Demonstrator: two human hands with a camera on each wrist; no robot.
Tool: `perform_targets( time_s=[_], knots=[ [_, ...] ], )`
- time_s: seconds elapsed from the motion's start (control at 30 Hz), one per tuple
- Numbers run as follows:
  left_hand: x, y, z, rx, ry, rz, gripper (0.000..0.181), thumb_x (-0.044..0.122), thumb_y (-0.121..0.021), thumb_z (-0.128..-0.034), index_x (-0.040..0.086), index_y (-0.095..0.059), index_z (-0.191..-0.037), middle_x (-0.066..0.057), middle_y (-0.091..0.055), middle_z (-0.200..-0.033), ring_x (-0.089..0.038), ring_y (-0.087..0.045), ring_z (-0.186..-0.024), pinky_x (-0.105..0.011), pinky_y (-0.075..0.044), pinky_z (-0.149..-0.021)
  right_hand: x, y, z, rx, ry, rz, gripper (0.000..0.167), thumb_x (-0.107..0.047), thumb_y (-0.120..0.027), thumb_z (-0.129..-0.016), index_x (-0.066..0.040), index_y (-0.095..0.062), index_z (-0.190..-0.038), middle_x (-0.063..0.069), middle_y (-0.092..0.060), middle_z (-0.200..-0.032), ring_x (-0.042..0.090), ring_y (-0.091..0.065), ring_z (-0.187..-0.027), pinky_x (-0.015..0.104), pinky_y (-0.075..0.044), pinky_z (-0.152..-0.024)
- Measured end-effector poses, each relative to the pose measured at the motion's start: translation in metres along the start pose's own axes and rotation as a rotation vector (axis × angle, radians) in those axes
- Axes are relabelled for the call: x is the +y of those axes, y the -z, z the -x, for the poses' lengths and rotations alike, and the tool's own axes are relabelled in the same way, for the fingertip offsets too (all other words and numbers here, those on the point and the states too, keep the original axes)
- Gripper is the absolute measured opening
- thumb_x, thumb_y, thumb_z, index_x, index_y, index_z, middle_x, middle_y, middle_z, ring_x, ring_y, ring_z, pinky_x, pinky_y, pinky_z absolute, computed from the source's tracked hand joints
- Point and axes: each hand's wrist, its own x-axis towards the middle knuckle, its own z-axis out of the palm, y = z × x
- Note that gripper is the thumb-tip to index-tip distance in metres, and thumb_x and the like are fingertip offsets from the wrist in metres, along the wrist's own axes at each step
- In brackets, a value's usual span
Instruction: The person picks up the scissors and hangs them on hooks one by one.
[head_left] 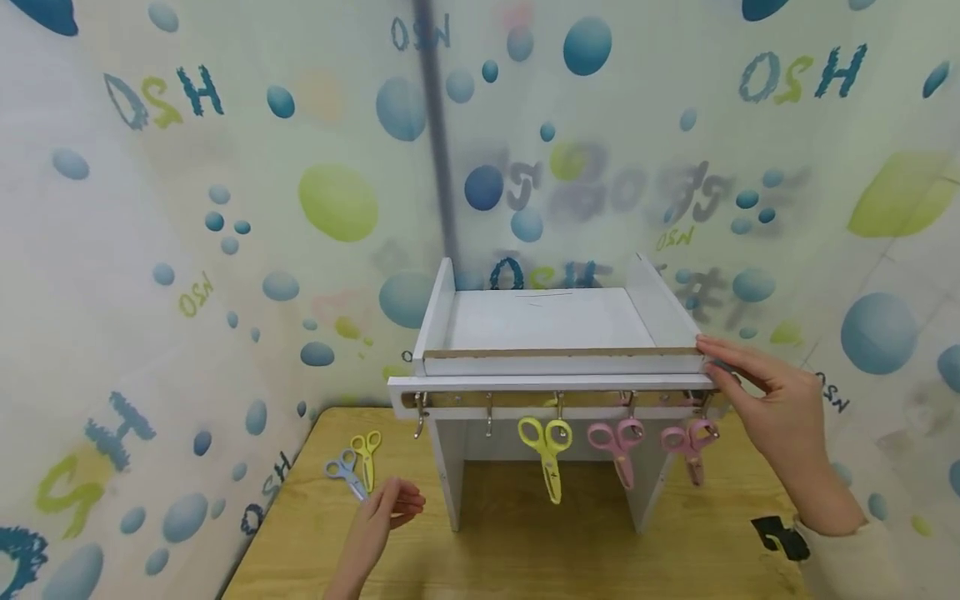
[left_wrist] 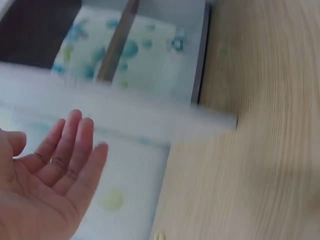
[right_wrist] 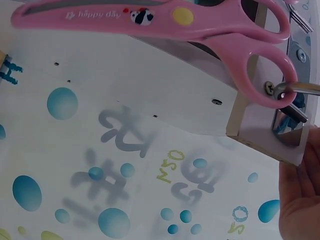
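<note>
A white shelf (head_left: pixel 558 365) stands on the wooden table, with a metal hook rail along its front. My right hand (head_left: pixel 780 412) grips the shelf's right front corner, thumb in front and fingers at the upper edge. Yellow scissors (head_left: pixel 551 467) hang from the middle hook. Two pink scissors, one pair (head_left: pixel 621 450) beside the other (head_left: pixel 693 446), hang further right; the right wrist view shows pink scissors (right_wrist: pixel 200 22) close up. Left of the shelf, my left hand (head_left: pixel 378 521) is held with relaxed fingers and an empty palm, near blue scissors (head_left: pixel 343 471).
Yellow scissors (head_left: pixel 367 454) lie beside the blue pair on the table (head_left: pixel 300 533). The two leftmost hooks, one (head_left: pixel 420 414) at the rail's end, carry nothing. A patterned wall covering (head_left: pixel 225 333) closes off the back and left. A black strap (head_left: pixel 780 537) is at the right sleeve.
</note>
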Motion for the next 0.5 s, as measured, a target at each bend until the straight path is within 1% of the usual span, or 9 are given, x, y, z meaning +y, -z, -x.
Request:
perform_targets(
  time_s=[0.07, 0.1, 0.17, 0.23, 0.3, 0.37, 0.4, 0.43, 0.5],
  knots=[
    [-0.005, 0.015, -0.001, 0.045, 0.018, -0.042, 0.046, 0.024, -0.032, -0.1109, -0.014, -0.059, -0.109, -0.022, -0.072, -0.099, -0.005, -0.069, -0.08, -0.022, -0.059, -0.079, -0.001, 0.0, 0.001, -0.006, -0.008, -0.007, 0.04, 0.019, -0.075, -0.074, -0.002, -0.077, -0.108, -0.021, -0.07, -0.115, -0.014, -0.063, -0.108, 0.0, -0.046, -0.087],
    [-0.007, 0.021, -0.002, 0.063, 0.017, -0.064, 0.045, 0.023, -0.033, -0.1108, -0.014, -0.059, -0.109, -0.022, -0.072, -0.099, -0.004, -0.069, -0.081, -0.022, -0.059, -0.08, -0.001, 0.0, 0.001, -0.006, -0.01, -0.009, 0.04, 0.02, -0.075, -0.074, -0.002, -0.077, -0.108, -0.019, -0.071, -0.115, -0.014, -0.063, -0.108, 0.0, -0.046, -0.088],
    [-0.009, 0.035, -0.005, 0.086, 0.005, -0.11, 0.043, 0.021, -0.033, -0.1106, -0.015, -0.058, -0.111, -0.024, -0.071, -0.102, -0.002, -0.068, -0.083, -0.025, -0.06, -0.082, -0.002, 0.001, 0.0, -0.007, -0.02, -0.01, 0.04, 0.02, -0.074, -0.075, -0.002, -0.076, -0.108, -0.012, -0.073, -0.114, -0.013, -0.063, -0.108, -0.001, -0.046, -0.086],
    [-0.012, 0.047, -0.009, 0.114, -0.017, -0.167, 0.042, 0.021, -0.035, -0.1103, -0.014, -0.058, -0.112, -0.026, -0.071, -0.105, -0.001, -0.067, -0.085, -0.029, -0.061, -0.083, -0.002, 0.0, 0.0, -0.002, -0.023, -0.012, 0.04, 0.02, -0.074, -0.075, -0.002, -0.076, -0.109, -0.011, -0.074, -0.114, -0.013, -0.063, -0.108, 0.0, -0.046, -0.086],
    [-0.012, 0.058, -0.017, 0.137, -0.027, -0.204, 0.042, 0.02, -0.035, -0.1101, -0.014, -0.058, -0.114, -0.028, -0.07, -0.108, 0.001, -0.066, -0.086, -0.032, -0.061, -0.085, -0.002, 0.001, -0.002, 0.007, -0.017, -0.011, 0.039, 0.019, -0.074, -0.075, -0.002, -0.076, -0.108, -0.013, -0.073, -0.114, -0.012, -0.064, -0.108, 0.0, -0.047, -0.086],
    [-0.015, 0.068, -0.024, 0.162, -0.009, -0.25, 0.042, 0.021, -0.036, -0.1099, -0.014, -0.058, -0.117, -0.027, -0.07, -0.111, 0.003, -0.065, -0.087, -0.033, -0.061, -0.086, -0.003, 0.002, -0.002, 0.003, -0.013, -0.014, 0.039, 0.019, -0.074, -0.075, -0.001, -0.076, -0.108, -0.02, -0.07, -0.115, -0.012, -0.063, -0.109, 0.001, -0.047, -0.089],
    [-0.017, 0.073, -0.026, 0.174, 0.007, -0.273, 0.042, 0.021, -0.036, -0.1099, -0.013, -0.058, -0.119, -0.027, -0.07, -0.112, 0.002, -0.065, -0.088, -0.034, -0.061, -0.087, -0.003, 0.002, -0.002, -0.001, -0.011, -0.014, 0.039, 0.02, -0.074, -0.075, -0.001, -0.076, -0.108, -0.024, -0.068, -0.115, -0.012, -0.063, -0.109, 0.001, -0.046, -0.089],
    [-0.019, 0.077, -0.029, 0.183, 0.02, -0.284, 0.042, 0.021, -0.036, -0.1098, -0.014, -0.058, -0.12, -0.028, -0.069, -0.113, -0.001, -0.066, -0.09, -0.036, -0.061, -0.088, -0.003, 0.002, -0.002, -0.007, -0.011, -0.014, 0.039, 0.02, -0.074, -0.075, -0.001, -0.076, -0.108, -0.025, -0.068, -0.116, -0.012, -0.063, -0.109, 0.001, -0.046, -0.09],
    [-0.023, 0.086, -0.034, 0.198, 0.044, -0.31, 0.042, 0.019, -0.036, -0.1097, -0.015, -0.057, -0.123, -0.03, -0.067, -0.116, -0.012, -0.07, -0.096, -0.039, -0.06, -0.091, -0.003, 0.002, -0.002, -0.015, -0.009, -0.009, 0.04, 0.02, -0.074, -0.075, -0.001, -0.076, -0.108, -0.026, -0.067, -0.116, -0.012, -0.063, -0.109, 0.001, -0.046, -0.089]
  ],
)
